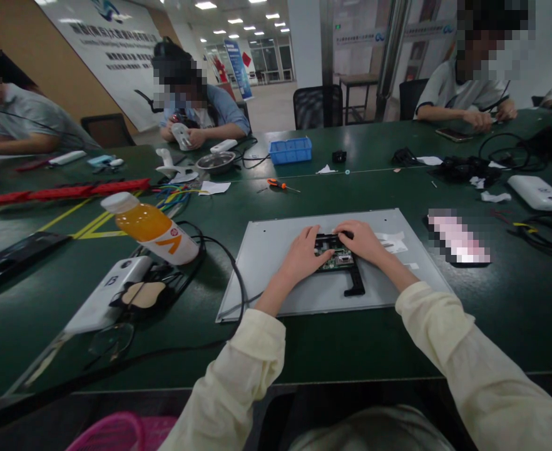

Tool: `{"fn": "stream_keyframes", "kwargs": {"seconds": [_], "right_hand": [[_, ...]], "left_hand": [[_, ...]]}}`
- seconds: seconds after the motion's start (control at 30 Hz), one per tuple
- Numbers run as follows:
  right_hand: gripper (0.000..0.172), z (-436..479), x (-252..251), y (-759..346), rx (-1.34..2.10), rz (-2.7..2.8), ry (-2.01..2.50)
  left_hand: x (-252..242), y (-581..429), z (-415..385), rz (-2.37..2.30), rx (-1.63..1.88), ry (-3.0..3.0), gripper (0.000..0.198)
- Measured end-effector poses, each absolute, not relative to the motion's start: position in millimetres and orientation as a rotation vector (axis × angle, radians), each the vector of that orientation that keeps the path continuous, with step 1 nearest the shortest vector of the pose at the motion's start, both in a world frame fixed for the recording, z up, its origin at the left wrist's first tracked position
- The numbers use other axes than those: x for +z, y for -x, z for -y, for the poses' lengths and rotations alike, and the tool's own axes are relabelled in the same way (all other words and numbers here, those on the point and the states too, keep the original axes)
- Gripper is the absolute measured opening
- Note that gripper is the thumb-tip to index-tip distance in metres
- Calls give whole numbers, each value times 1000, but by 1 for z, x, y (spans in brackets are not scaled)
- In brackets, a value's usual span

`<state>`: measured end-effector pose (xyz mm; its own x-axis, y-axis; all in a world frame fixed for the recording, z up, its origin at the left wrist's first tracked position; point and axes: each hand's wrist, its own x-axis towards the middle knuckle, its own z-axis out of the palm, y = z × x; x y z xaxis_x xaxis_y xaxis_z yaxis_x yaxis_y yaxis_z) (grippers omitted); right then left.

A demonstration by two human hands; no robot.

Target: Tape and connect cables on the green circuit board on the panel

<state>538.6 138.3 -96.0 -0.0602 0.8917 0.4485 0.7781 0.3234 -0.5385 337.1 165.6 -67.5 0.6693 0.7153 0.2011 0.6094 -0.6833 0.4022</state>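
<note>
A green circuit board (336,258) in a black frame lies on a grey flat panel (266,275) in front of me. My left hand (300,255) grips its left side, with the thumb along the near edge and the fingers at the far edge. At the far right corner my right hand (361,242) is closed on the board's black frame, its fingers bent over the edge. A black L-shaped bracket (357,282) extends from the board toward me. My fingers cover parts of the board's left and far right edges.
Left of the panel are an orange drink bottle (156,228), a white device (111,294) and a black cable (238,275). A phone (459,238) lies right. Beyond are a screwdriver (276,183), a blue basket (290,151) and a metal bowl (216,163). Several people sit around the table.
</note>
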Motion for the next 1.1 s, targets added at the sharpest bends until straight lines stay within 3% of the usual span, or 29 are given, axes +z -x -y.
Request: {"fn": "stream_keyframes", "kwargs": {"seconds": [0.23,0.5,0.9,1.1], "right_hand": [[25,-137,-91,-541,106,1828,1526],[31,-104,-75,-602,-64,1759,1886],[36,-78,-82,-625,84,1603,2376],[16,-79,-73,-623,306,1556,2216]], "left_hand": [[-61,-335,-163,-1043,559,-2583,65],[-54,-336,-166,-1130,741,-2579,51],[-54,-333,-169,-1215,821,-2641,44],[-54,-333,-168,-1220,812,-2638,43]]}}
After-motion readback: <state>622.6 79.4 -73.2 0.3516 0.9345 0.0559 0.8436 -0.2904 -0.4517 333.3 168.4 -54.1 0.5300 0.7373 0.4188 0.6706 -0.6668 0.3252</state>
